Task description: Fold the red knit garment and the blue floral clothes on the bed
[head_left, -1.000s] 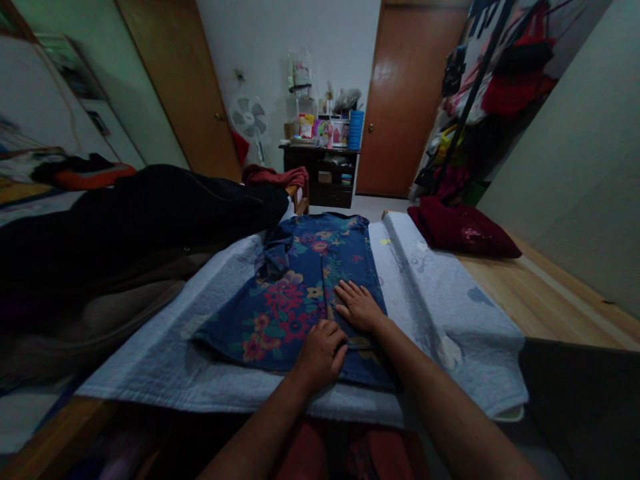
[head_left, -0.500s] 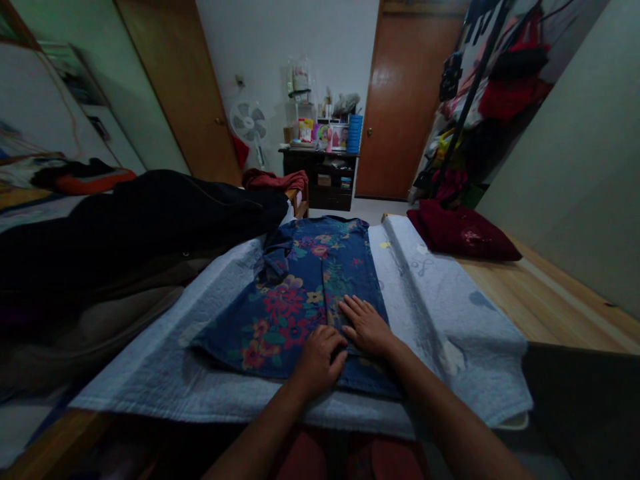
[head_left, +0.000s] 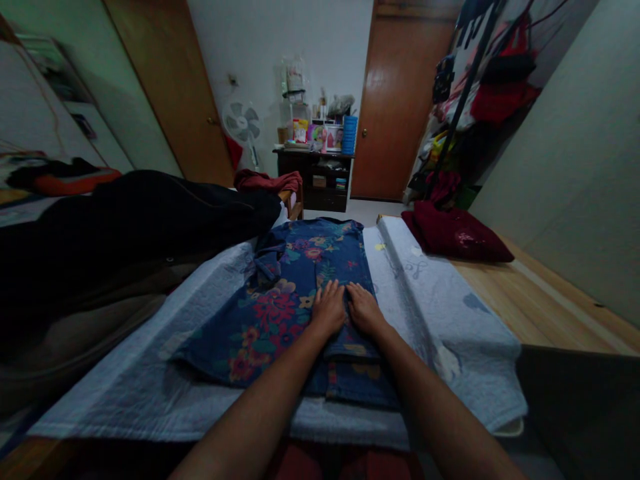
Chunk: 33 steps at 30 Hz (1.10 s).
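A dark blue floral garment (head_left: 280, 320) lies spread on a pale quilted cloth (head_left: 200, 287), its right part folded over toward the middle. My left hand (head_left: 329, 308) rests on the folded part, fingers laid out and pointing away from me. Beside it, close on the right, my right hand (head_left: 364, 308) presses on the same fabric near its right edge, palm down with fingers extended. Neither hand grips anything. A bunched bit of the garment sits at its upper left.
Dark clothes (head_left: 125, 227) are heaped on the left. A folded maroon cloth (head_left: 455, 233) lies on the wooden surface (head_left: 525, 293) at right. Farther back are a dark shelf (head_left: 325, 180), a white fan (head_left: 243, 123) and hanging bags (head_left: 505, 80).
My left hand has moved forward and slightly right up the garment. My right hand has shifted slightly forward. The view has shifted a little to the right.
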### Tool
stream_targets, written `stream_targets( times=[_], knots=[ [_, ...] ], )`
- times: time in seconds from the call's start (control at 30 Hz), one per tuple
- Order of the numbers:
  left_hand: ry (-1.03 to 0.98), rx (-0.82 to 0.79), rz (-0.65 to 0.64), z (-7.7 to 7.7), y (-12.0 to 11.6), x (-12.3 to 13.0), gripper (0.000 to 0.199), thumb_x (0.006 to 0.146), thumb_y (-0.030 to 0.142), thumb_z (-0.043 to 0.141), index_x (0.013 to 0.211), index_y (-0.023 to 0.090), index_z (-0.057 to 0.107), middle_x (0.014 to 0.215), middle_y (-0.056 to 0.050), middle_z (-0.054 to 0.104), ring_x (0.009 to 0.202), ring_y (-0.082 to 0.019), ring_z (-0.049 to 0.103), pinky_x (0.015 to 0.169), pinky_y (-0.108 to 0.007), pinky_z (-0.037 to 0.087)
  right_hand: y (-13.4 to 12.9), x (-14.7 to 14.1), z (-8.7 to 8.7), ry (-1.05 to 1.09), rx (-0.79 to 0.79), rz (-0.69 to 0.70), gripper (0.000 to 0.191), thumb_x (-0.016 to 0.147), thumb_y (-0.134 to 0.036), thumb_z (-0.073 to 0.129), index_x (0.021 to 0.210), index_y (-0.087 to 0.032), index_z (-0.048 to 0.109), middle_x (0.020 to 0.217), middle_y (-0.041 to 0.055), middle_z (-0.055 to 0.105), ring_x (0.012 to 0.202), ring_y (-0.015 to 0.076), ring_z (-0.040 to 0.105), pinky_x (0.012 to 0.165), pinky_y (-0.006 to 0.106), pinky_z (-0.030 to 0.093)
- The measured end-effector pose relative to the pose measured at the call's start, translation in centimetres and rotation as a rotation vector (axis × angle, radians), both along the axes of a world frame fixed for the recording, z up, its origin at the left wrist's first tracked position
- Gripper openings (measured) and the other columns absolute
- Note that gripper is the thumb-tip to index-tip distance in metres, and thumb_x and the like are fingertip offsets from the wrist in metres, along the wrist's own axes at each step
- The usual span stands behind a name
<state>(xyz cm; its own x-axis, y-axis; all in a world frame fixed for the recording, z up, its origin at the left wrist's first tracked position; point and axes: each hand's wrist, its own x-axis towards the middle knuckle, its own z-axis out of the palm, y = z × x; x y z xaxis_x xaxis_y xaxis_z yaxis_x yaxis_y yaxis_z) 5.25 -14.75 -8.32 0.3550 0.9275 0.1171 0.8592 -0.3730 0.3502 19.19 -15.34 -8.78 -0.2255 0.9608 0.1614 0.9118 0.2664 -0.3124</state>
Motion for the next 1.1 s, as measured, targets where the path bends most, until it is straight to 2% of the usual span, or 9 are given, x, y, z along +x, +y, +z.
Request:
stream_targets(
  times=[0.13,0.33,0.47,0.8,0.93,1.1],
  knots=[
    [0.088,0.067,0.043,-1.3,0.3,0.3,0.049,0.094,0.030,0.038,0.142,0.022,0.044,0.156,-0.009,0.033,0.144,-0.026,0.026,0.116,-0.052,0.021,0.6,0.0,-1.0,-0.106,-0.038,-0.072,0.052,0.096,-0.032,0.039,0.143,-0.013,0.043,0.154,0.0138,0.034,0.142,0.0289,0.029,0.113,0.046,0.025],
    [0.109,0.038,0.154,-1.1,-0.2,0.5,0.052,0.091,0.039,0.046,0.143,0.028,0.045,0.156,-0.010,0.031,0.145,-0.033,0.021,0.114,-0.052,0.023,1.8,0.7,-0.8,-0.143,-0.081,-0.172,0.056,0.098,-0.041,0.034,0.147,-0.013,0.038,0.157,0.0141,0.027,0.144,0.0281,0.023,0.115,0.045,0.019],
    [0.095,0.068,0.177,-1.4,-0.2,0.5,0.052,0.091,0.041,0.047,0.142,0.030,0.046,0.155,-0.010,0.033,0.144,-0.035,0.023,0.113,-0.051,0.024,1.5,1.0,-0.6,-0.170,-0.127,-0.153,0.059,0.098,-0.043,0.034,0.149,-0.014,0.035,0.158,0.0135,0.025,0.145,0.0277,0.021,0.116,0.044,0.016],
    [0.099,0.100,0.175,-1.6,-0.3,0.4,0.051,0.091,0.041,0.045,0.141,0.029,0.047,0.154,-0.012,0.034,0.144,-0.034,0.023,0.113,-0.051,0.024,-4.7,1.1,0.0,-0.161,-0.245,-0.092,0.069,0.095,-0.056,0.035,0.151,-0.016,0.030,0.160,0.0121,0.018,0.147,0.0278,0.015,0.116,0.047,0.017],
    [0.090,0.090,0.167,-1.6,-0.2,0.2,0.051,0.091,0.042,0.045,0.141,0.028,0.047,0.154,-0.011,0.035,0.144,-0.033,0.023,0.114,-0.050,0.024,-6.9,1.1,0.2,-0.138,-0.217,-0.091,0.067,0.094,-0.052,0.039,0.150,-0.017,0.032,0.159,0.0123,0.019,0.147,0.0283,0.013,0.116,0.046,0.017],
    [0.076,0.050,0.135,-1.0,-0.4,-0.7,0.051,0.093,0.045,0.041,0.141,0.028,0.047,0.154,-0.009,0.035,0.144,-0.029,0.025,0.114,-0.048,0.025,-8.8,1.6,0.0,-0.095,-0.160,-0.087,0.064,0.094,-0.048,0.043,0.149,-0.016,0.036,0.158,0.0136,0.022,0.146,0.0289,0.019,0.116,0.044,0.021]
  ],
)
